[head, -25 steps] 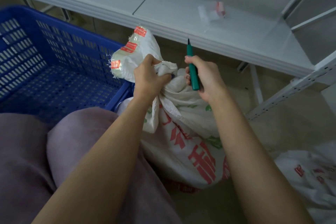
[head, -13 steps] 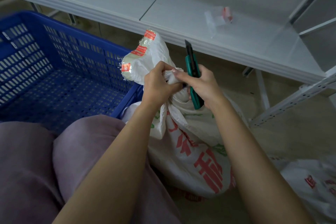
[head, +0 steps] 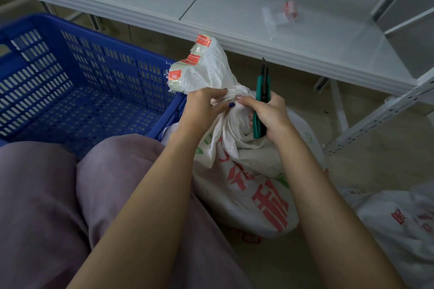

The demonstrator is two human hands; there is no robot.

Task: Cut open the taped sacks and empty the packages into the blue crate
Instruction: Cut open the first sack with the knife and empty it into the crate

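Note:
A white woven sack (head: 246, 185) with red and green print stands on the floor between my arms. Its gathered neck rises to a flap wrapped in clear tape with red labels (head: 187, 65). My left hand (head: 204, 108) grips the bunched neck just below that flap. My right hand (head: 265, 112) holds a green utility knife (head: 259, 105) upright, blade out and pointing up, while its forefinger and thumb touch the neck beside my left hand. The blue perforated crate (head: 77, 91) stands to the left, nothing visible in it.
A white metal shelf (head: 246, 19) runs across the back with a small clear bag (head: 279, 16) on it; its slotted legs stand at right. A second printed sack (head: 404, 223) lies at the lower right. My legs in mauve trousers fill the lower left.
My right hand has come in from holding the knife apart to touching the sack's neck beside my left hand. The view has shifted, so the sack and crate sit further right and lower.

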